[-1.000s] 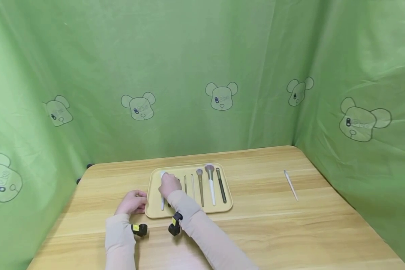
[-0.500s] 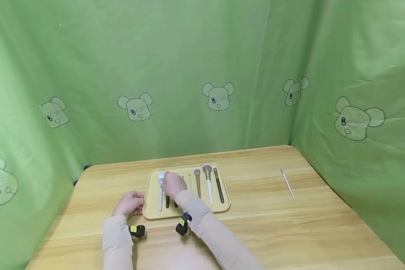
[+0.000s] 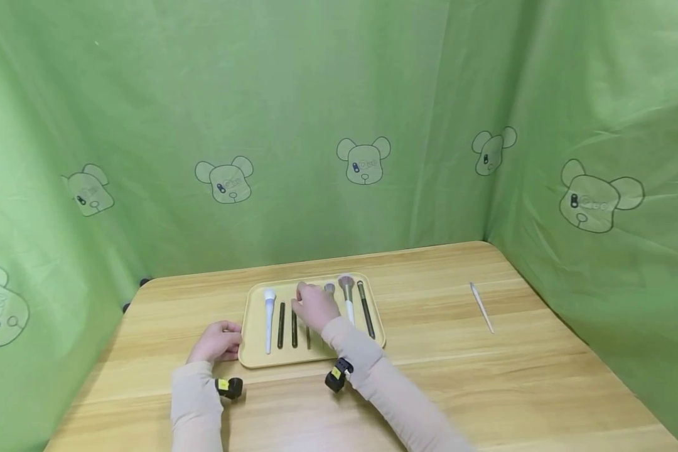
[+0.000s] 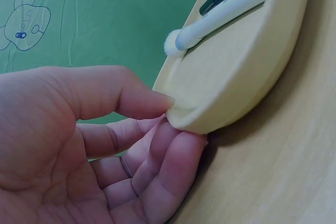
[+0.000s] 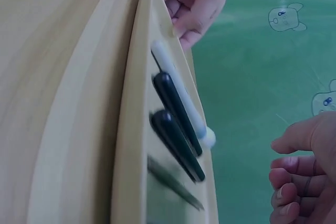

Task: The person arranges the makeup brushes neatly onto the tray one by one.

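My left hand [image 3: 216, 342] grips the left edge of a yellow tray [image 3: 254, 339], thumb on the rim and fingers beneath, as the left wrist view shows. My right hand [image 3: 316, 306] hovers over the middle of the tray; in the right wrist view its fingers curl loosely around nothing. On the tray, a white makeup brush [image 3: 269, 317] lies leftmost, beside two dark sticks [image 3: 281, 326] and a thinner one [image 3: 308, 338]. To the right of the hand are a large white-handled makeup brush [image 3: 347, 290] and a black-handled one [image 3: 367, 312]. The right hand partly hides a smaller brush [image 3: 329, 288].
A slim whitish stick [image 3: 482, 307] lies apart on the right side of the wooden table [image 3: 531, 376]. Green curtains [image 3: 294, 94] printed with bear heads stand behind and at both sides. Each wrist carries a small black camera [image 3: 230, 388].
My right hand has moved rightward across the tray, from the white brush past the dark sticks, uncovering them. My left hand stays at the tray's edge.
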{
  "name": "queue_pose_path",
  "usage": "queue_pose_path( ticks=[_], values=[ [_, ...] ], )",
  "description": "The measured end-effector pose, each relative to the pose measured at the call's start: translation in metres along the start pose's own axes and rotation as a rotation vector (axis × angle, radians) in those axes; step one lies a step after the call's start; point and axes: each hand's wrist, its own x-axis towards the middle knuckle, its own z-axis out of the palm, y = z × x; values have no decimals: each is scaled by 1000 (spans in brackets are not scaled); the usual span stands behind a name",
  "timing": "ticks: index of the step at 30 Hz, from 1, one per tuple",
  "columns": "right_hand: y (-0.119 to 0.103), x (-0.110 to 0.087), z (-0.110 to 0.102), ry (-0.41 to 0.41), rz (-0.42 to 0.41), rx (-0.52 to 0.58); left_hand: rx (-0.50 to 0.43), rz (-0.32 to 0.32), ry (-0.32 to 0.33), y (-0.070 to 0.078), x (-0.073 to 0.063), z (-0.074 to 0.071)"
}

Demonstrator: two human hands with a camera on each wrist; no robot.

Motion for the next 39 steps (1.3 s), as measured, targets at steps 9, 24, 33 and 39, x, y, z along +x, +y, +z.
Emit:
queue_pose_path(
  ticks=[9,24,33,39],
  values=[
    [30,-14,-22,39,-11,-30,-4,-4,-5,0,0,1],
    [88,-39,-49,103,22,-50,4,0,-2,1,-2,1],
    [122,-52,-60,148,60,-73,0,1,-2,0,-2,2],
    [142,-51,-78,224,96,-60,-4,-2,-3,-1,0,1]
  ],
)
